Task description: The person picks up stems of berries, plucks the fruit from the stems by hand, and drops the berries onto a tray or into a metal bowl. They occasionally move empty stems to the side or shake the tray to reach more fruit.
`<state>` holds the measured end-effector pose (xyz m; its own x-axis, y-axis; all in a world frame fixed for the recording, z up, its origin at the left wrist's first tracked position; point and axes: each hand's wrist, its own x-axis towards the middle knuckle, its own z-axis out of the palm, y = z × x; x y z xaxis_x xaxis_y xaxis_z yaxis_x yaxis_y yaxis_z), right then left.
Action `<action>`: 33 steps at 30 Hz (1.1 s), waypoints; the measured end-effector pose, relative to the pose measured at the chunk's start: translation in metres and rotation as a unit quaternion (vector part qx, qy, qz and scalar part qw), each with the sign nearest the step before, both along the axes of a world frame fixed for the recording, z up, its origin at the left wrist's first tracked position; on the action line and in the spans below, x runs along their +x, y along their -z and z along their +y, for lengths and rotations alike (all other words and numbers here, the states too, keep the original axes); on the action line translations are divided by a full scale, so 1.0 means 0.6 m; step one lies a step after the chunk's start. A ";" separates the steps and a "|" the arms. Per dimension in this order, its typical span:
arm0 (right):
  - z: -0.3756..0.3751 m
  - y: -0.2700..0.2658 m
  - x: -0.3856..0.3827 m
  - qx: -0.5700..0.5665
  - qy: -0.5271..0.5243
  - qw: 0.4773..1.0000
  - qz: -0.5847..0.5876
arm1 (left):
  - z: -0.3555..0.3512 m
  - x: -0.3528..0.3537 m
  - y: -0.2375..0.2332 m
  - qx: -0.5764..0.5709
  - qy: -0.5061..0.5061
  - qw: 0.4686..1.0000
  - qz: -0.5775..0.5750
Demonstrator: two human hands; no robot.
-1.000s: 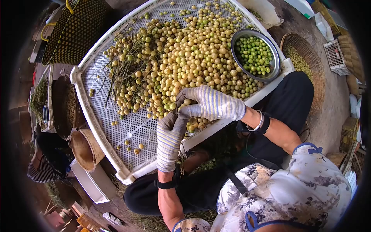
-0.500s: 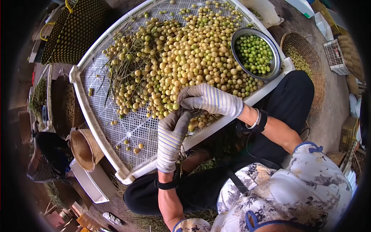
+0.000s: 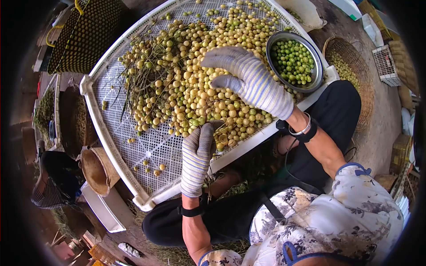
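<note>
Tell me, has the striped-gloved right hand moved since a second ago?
Yes. The striped-gloved right hand went from the white perforated plastic tray's near rim up toward the round steel bowl.

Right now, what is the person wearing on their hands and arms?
The left hand and right hand wear knitted grey gloves with blue and yellow stripes. A black band circles the left wrist; a black strap and silvery bangle the right. Short flowery sleeves have blue trim.

Daylight is falling on the dirt ground (image 3: pixel 385 122), where a woven basket (image 3: pixel 364 88), a black basket (image 3: pixel 84 35) and a white crate (image 3: pixel 385 66) are sitting.
</note>
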<state>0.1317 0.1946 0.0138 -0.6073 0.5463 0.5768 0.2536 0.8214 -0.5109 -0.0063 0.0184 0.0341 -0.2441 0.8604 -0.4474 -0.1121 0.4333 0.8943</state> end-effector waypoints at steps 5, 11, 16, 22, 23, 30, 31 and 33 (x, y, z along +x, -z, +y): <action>-0.059 -0.013 -0.005 -0.407 -0.237 0.875 -0.114 | -0.010 -0.004 0.029 0.020 0.084 0.989 0.123; -0.062 0.001 -0.002 -0.362 -0.233 0.900 -0.075 | -0.012 -0.006 0.044 0.035 0.086 0.978 0.188; -0.050 0.015 0.000 -0.402 -0.264 0.875 -0.055 | -0.009 -0.005 0.024 0.027 0.005 0.999 0.041; -0.053 0.015 -0.005 -0.414 -0.261 0.863 -0.129 | -0.007 -0.006 0.024 -0.007 -0.027 0.998 0.058; -0.051 0.009 -0.003 -0.426 -0.261 0.857 -0.125 | -0.007 -0.004 0.023 -0.006 -0.033 0.998 0.055; -0.052 0.025 0.001 -0.472 -0.309 0.825 -0.035 | -0.016 -0.020 0.018 0.008 0.010 1.000 -0.017; -0.050 0.026 0.002 -0.482 -0.311 0.819 -0.029 | -0.013 -0.019 0.015 -0.001 0.003 1.000 -0.021; -0.050 0.025 0.002 -0.497 -0.289 0.818 -0.025 | -0.009 -0.015 0.006 -0.019 -0.012 0.999 -0.030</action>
<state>0.1326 0.1645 -0.0013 -0.9390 0.3436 -0.0122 0.0118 -0.0033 -0.9999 -0.0156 0.0129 0.0304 -0.2359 0.8368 -0.4940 -0.1760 0.4632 0.8686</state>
